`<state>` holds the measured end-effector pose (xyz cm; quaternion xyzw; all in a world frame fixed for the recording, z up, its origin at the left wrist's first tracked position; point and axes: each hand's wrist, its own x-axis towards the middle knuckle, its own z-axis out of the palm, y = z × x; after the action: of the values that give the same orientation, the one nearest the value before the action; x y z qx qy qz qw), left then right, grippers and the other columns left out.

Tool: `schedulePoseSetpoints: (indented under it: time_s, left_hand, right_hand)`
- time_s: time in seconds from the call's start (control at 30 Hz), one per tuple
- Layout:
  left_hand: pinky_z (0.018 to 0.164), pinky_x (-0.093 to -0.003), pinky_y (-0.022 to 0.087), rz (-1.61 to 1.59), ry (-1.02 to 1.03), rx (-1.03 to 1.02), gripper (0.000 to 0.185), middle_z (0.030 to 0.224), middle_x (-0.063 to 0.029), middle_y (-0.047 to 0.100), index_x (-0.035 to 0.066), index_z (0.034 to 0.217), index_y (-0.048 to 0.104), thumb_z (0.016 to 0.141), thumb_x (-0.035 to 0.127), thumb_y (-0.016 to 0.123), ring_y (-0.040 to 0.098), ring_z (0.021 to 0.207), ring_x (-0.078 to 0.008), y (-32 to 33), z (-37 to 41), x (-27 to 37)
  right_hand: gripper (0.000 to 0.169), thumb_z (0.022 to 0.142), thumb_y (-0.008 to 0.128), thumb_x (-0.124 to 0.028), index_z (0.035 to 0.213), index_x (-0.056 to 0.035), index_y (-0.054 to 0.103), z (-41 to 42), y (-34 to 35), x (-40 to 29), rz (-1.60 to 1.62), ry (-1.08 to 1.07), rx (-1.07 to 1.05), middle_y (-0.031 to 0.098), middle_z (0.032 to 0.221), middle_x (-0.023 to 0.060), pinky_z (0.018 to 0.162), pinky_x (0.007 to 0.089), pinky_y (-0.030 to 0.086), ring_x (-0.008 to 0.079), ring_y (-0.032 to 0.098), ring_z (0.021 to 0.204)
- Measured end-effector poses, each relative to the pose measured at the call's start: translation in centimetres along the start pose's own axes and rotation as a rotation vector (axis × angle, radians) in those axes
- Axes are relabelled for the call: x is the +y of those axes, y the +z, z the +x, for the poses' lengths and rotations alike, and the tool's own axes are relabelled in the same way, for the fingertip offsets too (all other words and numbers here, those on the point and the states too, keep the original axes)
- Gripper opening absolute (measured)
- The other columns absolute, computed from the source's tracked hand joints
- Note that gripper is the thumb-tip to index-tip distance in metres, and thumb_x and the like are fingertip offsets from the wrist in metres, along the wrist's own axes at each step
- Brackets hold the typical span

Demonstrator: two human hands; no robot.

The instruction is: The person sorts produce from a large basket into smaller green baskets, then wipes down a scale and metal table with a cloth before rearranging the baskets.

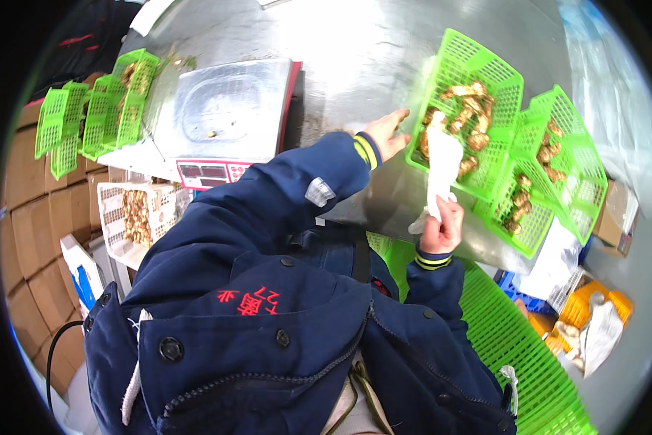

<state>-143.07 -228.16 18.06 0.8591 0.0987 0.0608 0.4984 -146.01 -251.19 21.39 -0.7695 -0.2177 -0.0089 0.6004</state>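
Observation:
My left hand reaches over the steel table with its fingers apart and nothing in it, just left of a green plastic basket. Several brown-and-tan mushrooms lie in that basket. Pinched in my right hand is a limp white cloth, possibly a glove, which stretches over the basket's near left corner and hides part of its rim and contents. To the right, touching this basket, more green baskets hold further mushrooms.
A digital scale with a steel pan stands left on the table. Beyond it are small green baskets. Lower left are a white crate of mushrooms and stacked cardboard boxes. Stacked green crates stand beside me at right.

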Motion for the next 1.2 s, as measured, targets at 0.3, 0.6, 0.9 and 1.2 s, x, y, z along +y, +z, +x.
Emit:
schedulePoseSetpoints:
  time_s: [0.3, 0.6, 0.9, 1.2]
  left_hand:
    - [0.068, -0.0222, 0.044, -0.193, -0.227, 0.732, 0.031, 0.098, -0.0076, 0.056, 0.004, 0.118, 0.044, 0.088, 0.006, 0.045, 0.053, 0.079, -0.0112, -24.2, -17.8, -4.3]
    - [0.069, -0.0231, 0.046, -0.206, -0.198, 0.992, 0.03, 0.106, -0.0101, 0.052, -0.001, 0.116, 0.042, 0.087, 0.003, 0.043, 0.053, 0.082, -0.0129, -31.8, -26.8, -9.0]
    - [0.069, -0.0246, 0.048, -0.252, -0.19, 0.822, 0.033, 0.104, -0.01, 0.05, -0.002, 0.116, 0.043, 0.084, 0.003, 0.046, 0.051, 0.09, -0.0149, -37.8, -28.5, -12.8]
    - [0.077, -0.029, 0.044, -0.242, -0.238, 0.76, 0.046, 0.114, -0.0159, 0.046, -0.001, 0.122, 0.039, 0.081, 0.011, 0.056, 0.051, 0.092, -0.0184, -41.0, -27.2, -19.0]
  right_hand:
    - [0.04, 0.066, 0.05, 0.008, 0.104, 0.0015, 0.058, 4.3, 14.7, -7.2, 0.216, -0.015, -0.271, 0.053, 0.092, 0.0138, 0.065, 0.0222, 0.044, 0.0183, 0.054, 0.082]
    - [0.028, 0.065, 0.056, -0.008, 0.094, -0.0084, 0.055, 0.7, 44.9, -18.9, -0.002, -0.475, -0.522, 0.048, 0.084, 0.015, 0.063, 0.0382, 0.046, 0.0294, 0.055, 0.075]
    - [0.019, 0.079, 0.048, -0.016, 0.091, -0.0072, 0.059, 3.7, 49.6, -14.7, -0.665, -0.322, -0.568, 0.051, 0.096, 0.0174, 0.063, 0.0394, 0.048, 0.0269, 0.059, 0.078]
    - [0.014, 0.077, 0.05, -0.006, 0.09, -0.0041, 0.054, 4.9, 36.7, -10.3, -0.71, -0.16, 0.087, 0.052, 0.091, 0.0109, 0.064, 0.0292, 0.045, 0.0223, 0.055, 0.075]
